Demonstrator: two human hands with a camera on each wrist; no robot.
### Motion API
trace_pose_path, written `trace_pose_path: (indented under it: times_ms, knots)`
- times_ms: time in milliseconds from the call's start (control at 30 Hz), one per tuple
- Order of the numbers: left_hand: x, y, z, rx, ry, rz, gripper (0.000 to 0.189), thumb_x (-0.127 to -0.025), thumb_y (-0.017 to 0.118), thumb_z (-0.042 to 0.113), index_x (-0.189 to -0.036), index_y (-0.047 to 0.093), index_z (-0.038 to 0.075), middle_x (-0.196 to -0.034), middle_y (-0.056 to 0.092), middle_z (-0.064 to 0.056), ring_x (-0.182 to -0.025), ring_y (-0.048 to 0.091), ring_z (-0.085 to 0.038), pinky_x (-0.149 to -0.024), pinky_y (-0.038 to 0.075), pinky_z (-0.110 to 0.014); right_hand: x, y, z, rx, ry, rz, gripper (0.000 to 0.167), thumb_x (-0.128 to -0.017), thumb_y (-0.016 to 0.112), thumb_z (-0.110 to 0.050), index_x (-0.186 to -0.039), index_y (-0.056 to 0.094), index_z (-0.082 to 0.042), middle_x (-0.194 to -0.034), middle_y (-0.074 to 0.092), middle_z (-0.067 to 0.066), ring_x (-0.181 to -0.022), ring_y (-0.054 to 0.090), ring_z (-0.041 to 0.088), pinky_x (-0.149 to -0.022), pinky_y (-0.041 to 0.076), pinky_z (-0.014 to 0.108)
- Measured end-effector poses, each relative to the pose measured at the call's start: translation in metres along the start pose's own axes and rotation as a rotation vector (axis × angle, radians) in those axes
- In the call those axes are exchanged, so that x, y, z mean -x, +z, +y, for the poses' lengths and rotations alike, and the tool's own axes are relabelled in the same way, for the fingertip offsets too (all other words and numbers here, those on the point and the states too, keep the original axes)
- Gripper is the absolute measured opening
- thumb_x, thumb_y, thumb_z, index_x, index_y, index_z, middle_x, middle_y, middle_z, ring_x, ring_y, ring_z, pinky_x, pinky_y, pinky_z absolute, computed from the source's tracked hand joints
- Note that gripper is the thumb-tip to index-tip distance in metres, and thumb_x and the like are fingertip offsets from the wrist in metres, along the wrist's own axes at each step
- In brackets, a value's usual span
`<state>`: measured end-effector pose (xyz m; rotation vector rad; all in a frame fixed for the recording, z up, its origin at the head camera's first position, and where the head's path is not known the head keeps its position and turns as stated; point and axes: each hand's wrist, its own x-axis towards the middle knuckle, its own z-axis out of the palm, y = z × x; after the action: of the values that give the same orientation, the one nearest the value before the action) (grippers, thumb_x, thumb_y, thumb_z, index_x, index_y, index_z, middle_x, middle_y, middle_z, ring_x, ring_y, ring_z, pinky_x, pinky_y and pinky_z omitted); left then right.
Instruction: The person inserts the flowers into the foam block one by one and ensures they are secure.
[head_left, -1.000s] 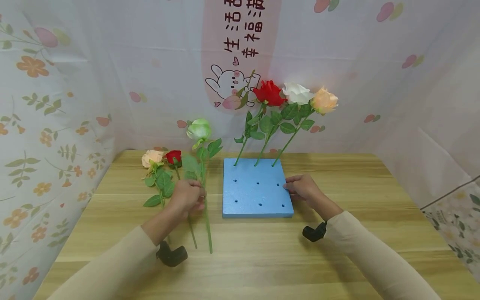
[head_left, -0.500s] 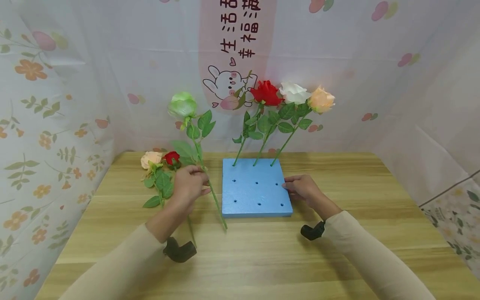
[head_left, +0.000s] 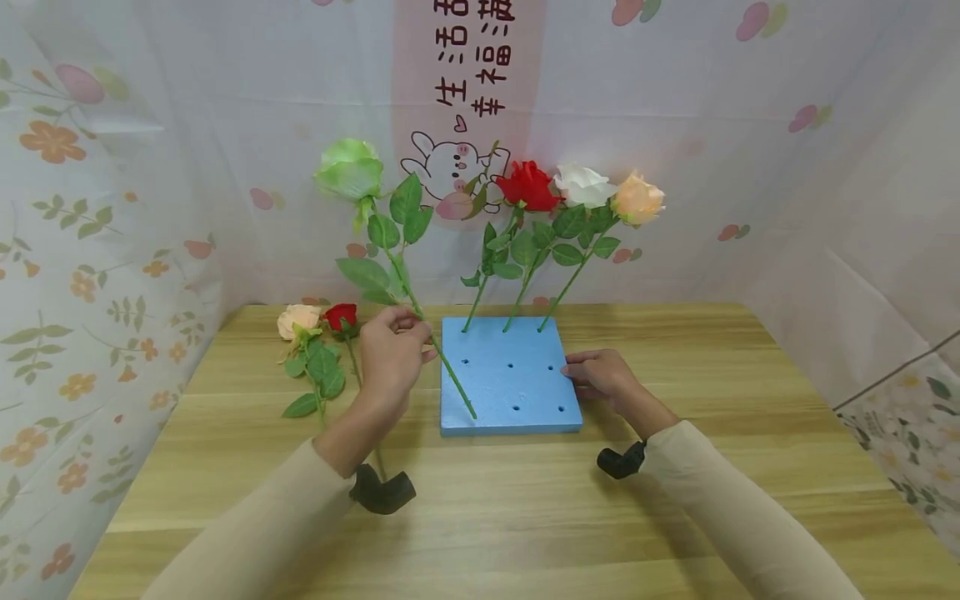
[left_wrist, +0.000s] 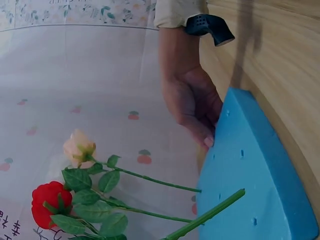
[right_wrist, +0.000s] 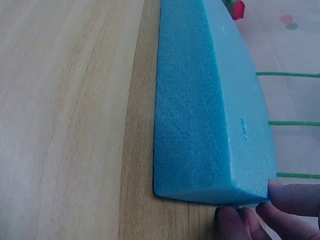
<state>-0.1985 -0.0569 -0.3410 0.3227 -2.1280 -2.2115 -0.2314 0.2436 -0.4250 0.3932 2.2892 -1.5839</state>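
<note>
My left hand (head_left: 393, 350) pinches the stem of a pale green artificial rose (head_left: 349, 171) partway along. The rose leans, bloom up to the left, and its bare stem end overlaps the front left part of a blue foam board (head_left: 495, 387), where a hole shows in earlier frames. In the left wrist view the green stem (left_wrist: 215, 214) points across the board's face. My right hand (head_left: 606, 379) holds the board's right edge, thumb (right_wrist: 295, 197) at the upper edge and fingers against the side. Small holes dot the board.
A red rose (head_left: 529, 185), a white rose (head_left: 583, 185) and a peach rose (head_left: 638, 198) stand in the board's back row. Left on the wooden table (head_left: 510, 517) lie another peach rose (head_left: 300, 320) and a small red rose (head_left: 341, 316). A patterned cloth (head_left: 300, 108) hangs behind.
My left hand has lifted the green rose and brought it rightward, tilting its bloom left and its stem end over the board. My right hand stays at the board's edge.
</note>
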Motion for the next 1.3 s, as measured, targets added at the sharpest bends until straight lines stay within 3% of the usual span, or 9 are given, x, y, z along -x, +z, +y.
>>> trace_pose_path:
  times_ms: [200,333,500,733,1033,1300]
  knots:
    - [-0.006,0.006,-0.001,0.042,0.09,0.068,0.021,-0.093,0.058,0.001,-0.113,0.058,-0.002,-0.103,0.056,-0.011,-0.088,0.056,-0.018,-0.076,0.059,-0.033,-0.001,0.0,0.001,0.002,0.0,0.009,0.044,-0.095,0.06,-0.01,-0.135,0.052,0.007,-0.132,0.057,0.025,-0.109,0.062,0.025,-0.094,0.053,0.041]
    - [-0.012,0.009,-0.004,0.023,0.174,0.123,0.017,-0.093,0.059,0.002,-0.109,0.059,-0.003,-0.1,0.058,-0.01,-0.084,0.058,-0.018,-0.077,0.059,-0.036,0.0,0.0,0.001,0.003,-0.004,0.009,0.044,-0.095,0.059,-0.01,-0.135,0.051,0.008,-0.132,0.056,0.025,-0.109,0.062,0.026,-0.094,0.053,0.041]
    - [-0.021,0.012,-0.008,-0.009,0.259,0.182,0.015,-0.092,0.061,0.003,-0.105,0.06,-0.004,-0.095,0.061,-0.011,-0.077,0.06,-0.018,-0.069,0.058,-0.029,0.001,-0.001,0.002,0.001,-0.001,0.009,0.045,-0.095,0.059,-0.01,-0.135,0.051,0.008,-0.133,0.056,0.025,-0.112,0.062,0.028,-0.094,0.052,0.042]
    - [-0.032,0.019,-0.013,-0.018,0.308,0.23,0.017,-0.091,0.061,0.002,-0.107,0.06,-0.006,-0.096,0.062,-0.014,-0.081,0.06,-0.02,-0.065,0.054,-0.019,0.0,0.0,0.002,-0.007,0.005,0.009,0.045,-0.095,0.061,-0.01,-0.135,0.052,0.007,-0.132,0.057,0.024,-0.109,0.063,0.026,-0.093,0.053,0.041]
    - [-0.037,0.024,-0.022,-0.091,0.355,0.258,0.015,-0.09,0.062,0.002,-0.104,0.062,-0.004,-0.096,0.065,-0.016,-0.088,0.061,-0.026,-0.077,0.052,-0.032,-0.001,-0.001,0.002,-0.013,-0.002,0.009,0.045,-0.095,0.06,-0.01,-0.136,0.051,0.007,-0.132,0.057,0.024,-0.108,0.063,0.024,-0.093,0.053,0.04]
    - [-0.038,0.029,-0.028,-0.123,0.37,0.248,0.012,-0.089,0.061,0.004,-0.099,0.063,-0.003,-0.091,0.064,-0.015,-0.085,0.061,-0.026,-0.072,0.052,-0.033,0.0,0.0,0.002,-0.013,0.01,0.014,0.043,-0.095,0.06,-0.011,-0.135,0.053,0.005,-0.132,0.057,0.023,-0.109,0.063,0.025,-0.094,0.053,0.039]
